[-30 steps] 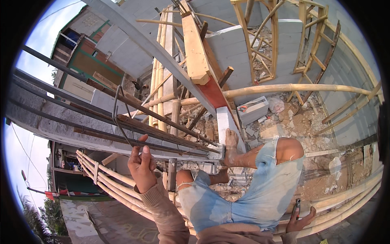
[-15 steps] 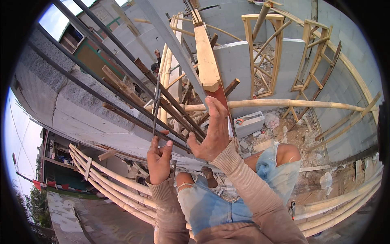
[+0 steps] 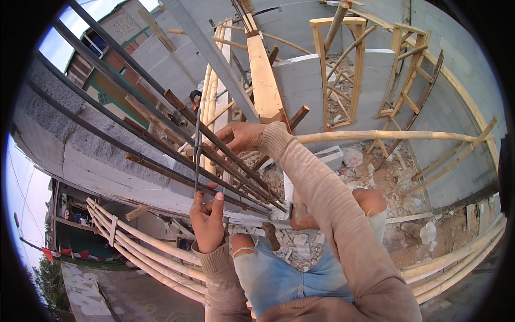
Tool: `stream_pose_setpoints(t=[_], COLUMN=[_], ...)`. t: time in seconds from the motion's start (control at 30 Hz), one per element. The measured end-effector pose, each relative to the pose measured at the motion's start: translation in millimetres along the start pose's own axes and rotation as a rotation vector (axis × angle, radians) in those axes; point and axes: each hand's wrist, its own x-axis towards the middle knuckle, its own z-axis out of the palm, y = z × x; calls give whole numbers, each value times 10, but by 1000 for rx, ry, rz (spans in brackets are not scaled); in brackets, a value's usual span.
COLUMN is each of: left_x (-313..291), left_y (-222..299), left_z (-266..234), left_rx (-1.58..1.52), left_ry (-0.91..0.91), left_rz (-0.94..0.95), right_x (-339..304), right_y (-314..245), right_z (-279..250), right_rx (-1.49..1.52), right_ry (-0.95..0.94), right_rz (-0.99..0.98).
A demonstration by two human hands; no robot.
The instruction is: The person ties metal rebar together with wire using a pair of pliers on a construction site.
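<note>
Several long steel reinforcing bars (image 3: 129,110) run slanting down from the upper left to the top of the wall in front of me. Across them stands a thin steel stirrup (image 3: 198,137), seen nearly edge-on. My left hand (image 3: 208,219) pinches its lower end between thumb and fingers, right beside the lowest bars. My right hand (image 3: 244,136) reaches across to the far side of the bars, its fingers bent in close to them. What those fingertips hold is partly hidden behind the steel.
A grey block wall (image 3: 96,145) lies to the left. A timber plank (image 3: 264,80) and a metal post (image 3: 214,53) rise ahead. A bamboo pole (image 3: 386,137) crosses to the right above rubble. More bamboo poles (image 3: 155,247) run below. A person's head (image 3: 195,96) shows beyond the bars.
My right hand has gone from an upright, spread pose near me to the far side of the bars. The left hand keeps its pinch and has shifted slightly downward. The view has shifted somewhat.
</note>
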Motion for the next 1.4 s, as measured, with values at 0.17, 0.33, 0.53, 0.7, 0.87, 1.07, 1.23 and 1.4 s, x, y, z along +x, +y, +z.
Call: stream_pose_setpoints(t=[0.17,0.33,0.53,0.7,0.87,1.07,1.23,1.4], left_x=[40,18,79,44,53,91,128,121], left_y=[11,-55,-170,-180,-174,-195,-214,-177], left_z=[3,-29,-80,-73,-49,12,45,20], left_rx=[71,230,190,111,133,247,282,307], left_ry=[49,59,66,95,86,121,199,192], left_rz=[13,6,85,67,88,248,233,197], right_x=[403,481,472,445,344,406,346,389], right_y=[-88,-93,-2,27,6,63,-32,59], right_z=[90,248,362,350,261,310,303,328], right_rx=[-179,-265,-48,-261,-138,-137,-248,-355], right_ry=[-237,-487,-453,-323,-301,-288,-240,-179], right_rz=[123,62,72,5,11,35,-36,-93])
